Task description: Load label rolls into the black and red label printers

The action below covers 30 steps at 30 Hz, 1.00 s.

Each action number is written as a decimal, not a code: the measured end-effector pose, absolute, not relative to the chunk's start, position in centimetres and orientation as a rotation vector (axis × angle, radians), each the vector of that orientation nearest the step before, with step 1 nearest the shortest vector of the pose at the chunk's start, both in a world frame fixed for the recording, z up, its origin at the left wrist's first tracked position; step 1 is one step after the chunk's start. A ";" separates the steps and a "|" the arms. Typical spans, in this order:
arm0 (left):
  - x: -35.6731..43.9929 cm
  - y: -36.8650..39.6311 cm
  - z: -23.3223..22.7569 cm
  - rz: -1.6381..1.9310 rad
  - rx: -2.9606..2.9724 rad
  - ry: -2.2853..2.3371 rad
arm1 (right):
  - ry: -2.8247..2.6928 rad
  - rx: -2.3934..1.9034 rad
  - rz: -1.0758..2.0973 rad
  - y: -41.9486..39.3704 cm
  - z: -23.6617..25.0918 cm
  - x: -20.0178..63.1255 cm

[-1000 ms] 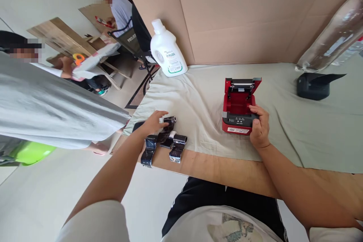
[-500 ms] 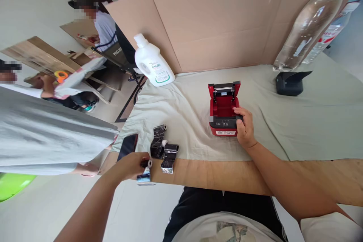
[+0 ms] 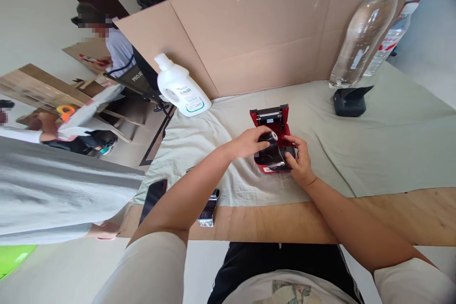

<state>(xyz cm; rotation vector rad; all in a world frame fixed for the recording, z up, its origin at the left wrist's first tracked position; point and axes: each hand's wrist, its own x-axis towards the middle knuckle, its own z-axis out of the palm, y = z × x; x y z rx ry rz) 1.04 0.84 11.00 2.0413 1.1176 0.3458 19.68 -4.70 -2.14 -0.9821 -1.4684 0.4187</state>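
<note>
A small red printer (image 3: 270, 118) sits on the pale cloth (image 3: 374, 152) with its lid up. My left hand (image 3: 249, 141) holds a black ribbon roll (image 3: 271, 152) over the printer's open bay. My right hand (image 3: 299, 159) rests at the printer's front right corner, fingers touching the hanging end of the ribbon. Another black ribbon roll (image 3: 209, 206) lies at the cloth's front edge, behind my left forearm.
A black phone (image 3: 153, 194) lies at the table's left corner. A white jug (image 3: 180, 88), a clear bottle (image 3: 361, 33) and a black device (image 3: 351, 100) stand before a cardboard wall (image 3: 267, 42). People work at the left, a grey sleeve (image 3: 53, 190) close by.
My left hand has carried a ribbon roll from the table's front left edge over to the printer. My right hand shifted from gripping the printer's front to touching the ribbon.
</note>
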 end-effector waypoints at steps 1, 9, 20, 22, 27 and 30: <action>2.2 1.7 10.5 0.253 2.141 1.202 | -1.466 -0.982 0.417 -4.7 -2.2 19.7; 6.4 3.8 8.9 -0.360 2.536 1.402 | -1.545 -0.998 0.297 -5.0 -1.4 19.8; 3.6 1.2 8.3 0.819 2.467 1.276 | -1.606 -0.968 0.124 -5.2 -0.9 19.8; 2.7 1.0 8.3 1.166 2.451 1.290 | -1.635 -0.944 0.085 -5.2 -0.8 19.8; 1.3 2.5 7.0 1.331 2.402 1.338 | -1.640 -0.900 -0.004 -5.2 -0.5 19.8; 1.2 2.2 6.0 1.307 2.369 1.267 | -1.634 -0.910 -0.044 -5.3 -0.6 19.7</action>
